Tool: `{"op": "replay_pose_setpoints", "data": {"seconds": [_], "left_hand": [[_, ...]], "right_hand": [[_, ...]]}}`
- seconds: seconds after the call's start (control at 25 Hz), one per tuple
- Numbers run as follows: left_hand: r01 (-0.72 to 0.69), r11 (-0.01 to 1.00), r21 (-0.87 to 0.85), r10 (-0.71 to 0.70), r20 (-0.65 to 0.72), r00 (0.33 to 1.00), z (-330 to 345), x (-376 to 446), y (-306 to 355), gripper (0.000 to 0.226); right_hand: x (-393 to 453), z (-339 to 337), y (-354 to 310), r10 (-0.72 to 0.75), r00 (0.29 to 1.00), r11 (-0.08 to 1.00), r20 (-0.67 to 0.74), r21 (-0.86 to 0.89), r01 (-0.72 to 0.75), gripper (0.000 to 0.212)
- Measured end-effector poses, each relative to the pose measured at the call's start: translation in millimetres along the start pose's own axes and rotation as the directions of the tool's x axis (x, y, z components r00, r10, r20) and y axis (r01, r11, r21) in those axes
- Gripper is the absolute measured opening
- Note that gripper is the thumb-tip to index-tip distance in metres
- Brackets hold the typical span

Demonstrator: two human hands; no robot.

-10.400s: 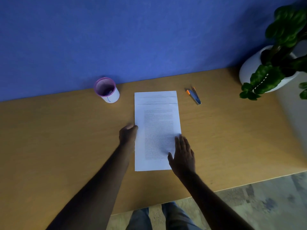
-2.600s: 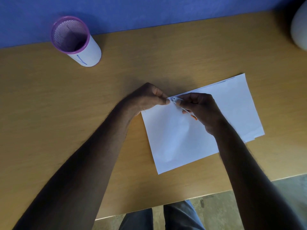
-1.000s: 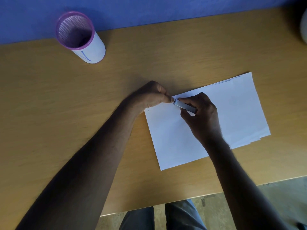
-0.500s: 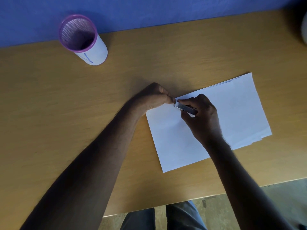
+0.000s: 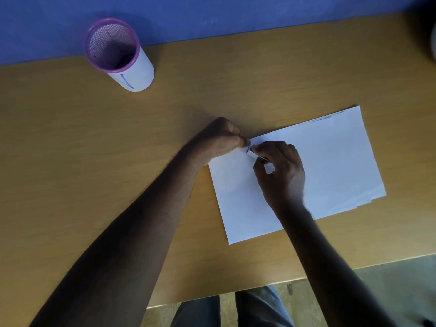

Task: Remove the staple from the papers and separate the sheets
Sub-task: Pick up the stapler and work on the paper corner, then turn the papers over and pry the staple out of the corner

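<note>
A stack of white papers (image 5: pixel 330 166) lies blank side up on the wooden desk (image 5: pixel 70 161), turned at an angle, with the sheet edges fanned at the right. My left hand (image 5: pixel 221 140) is closed in a fist and pinches the stack's upper left corner. My right hand (image 5: pixel 280 173) grips a small staple remover (image 5: pixel 253 155), grey with a blue tip. The tip touches the papers right at the pinched corner. The staple itself is hidden under my fingers.
A purple-rimmed mesh pen holder (image 5: pixel 118 55) stands at the back left by the blue wall (image 5: pixel 236 13). A white pot's edge (image 5: pixel 433 43) shows at the far right. The desk's front edge (image 5: pixel 259 285) runs just above my knees.
The papers were flipped and turned since the earliest frame, and the tool was picked up. Over the last second my right hand has pushed the tool tip closer to the corner.
</note>
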State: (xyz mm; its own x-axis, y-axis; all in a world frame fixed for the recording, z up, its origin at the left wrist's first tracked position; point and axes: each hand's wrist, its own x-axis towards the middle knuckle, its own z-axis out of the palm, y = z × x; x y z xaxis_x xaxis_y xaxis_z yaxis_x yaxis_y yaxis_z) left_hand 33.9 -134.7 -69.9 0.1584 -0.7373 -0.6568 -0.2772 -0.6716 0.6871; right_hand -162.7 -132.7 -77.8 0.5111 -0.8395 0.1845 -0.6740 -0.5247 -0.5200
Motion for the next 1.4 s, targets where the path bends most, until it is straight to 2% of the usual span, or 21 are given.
{"op": "replay_pose_setpoints", "data": {"seconds": [0.16,0.28,0.36,0.48,0.56,0.64,0.72,0.88,1.12,1.24,1.32,1.4], "left_hand": [[-0.003,1.000,0.003,0.003,-0.001,1.000,0,2,-3,0.021],[-0.022,1.000,-0.010,0.022,-0.011,1.000,-1,5,-6,0.035],[-0.026,0.999,-0.019,0.026,0.010,1.000,-2,6,-8,0.039],[-0.034,0.999,0.016,0.034,0.047,0.998,-6,6,-7,0.029],[-0.041,0.999,0.007,0.041,0.058,0.997,-7,4,-6,0.019],[-0.041,0.999,-0.002,0.041,0.075,0.996,-9,2,-6,0.012],[-0.031,1.000,-0.002,0.031,0.097,0.995,-10,0,-5,0.007],[-0.030,1.000,0.007,0.029,0.116,0.993,-11,-4,-4,0.014],[-0.052,0.999,0.001,0.052,0.112,0.992,-11,-6,-3,0.014],[-0.069,0.997,0.022,0.066,0.112,0.992,-12,-8,-2,0.017],[-0.087,0.996,0.023,0.084,0.116,0.990,-13,-12,2,0.017],[-0.113,0.993,0.043,0.108,0.113,0.988,-15,-16,10,0.012]], "right_hand": [[-6,5,2,-0.048,0.996,0.998,-0.078,-0.030,0.046,0.023],[-13,8,0,-0.105,0.990,0.993,-0.099,-0.067,0.098,0.021],[-15,5,-2,-0.099,0.991,0.995,-0.092,-0.022,0.097,0.021],[-2,-7,-4,0.131,0.984,0.965,-0.119,0.241,-0.100,0.028],[22,-19,3,0.264,0.953,0.923,-0.148,0.325,-0.206,0.033],[49,-31,12,0.240,0.961,0.940,-0.136,0.278,-0.196,0.042],[74,-39,17,0.164,0.985,0.973,-0.062,0.173,-0.151,0.047],[101,-41,20,0.141,0.987,0.990,0.082,-0.007,-0.141,0.039],[109,-40,28,0.102,0.982,0.968,0.158,-0.243,-0.061,0.035],[100,-41,24,0.107,0.988,0.957,0.107,-0.280,-0.074,0.042],[87,-45,15,0.016,0.999,0.969,0.041,-0.245,-0.006,0.044],[72,-48,4,-0.083,0.995,0.984,0.048,-0.154,0.090,0.042]]}}
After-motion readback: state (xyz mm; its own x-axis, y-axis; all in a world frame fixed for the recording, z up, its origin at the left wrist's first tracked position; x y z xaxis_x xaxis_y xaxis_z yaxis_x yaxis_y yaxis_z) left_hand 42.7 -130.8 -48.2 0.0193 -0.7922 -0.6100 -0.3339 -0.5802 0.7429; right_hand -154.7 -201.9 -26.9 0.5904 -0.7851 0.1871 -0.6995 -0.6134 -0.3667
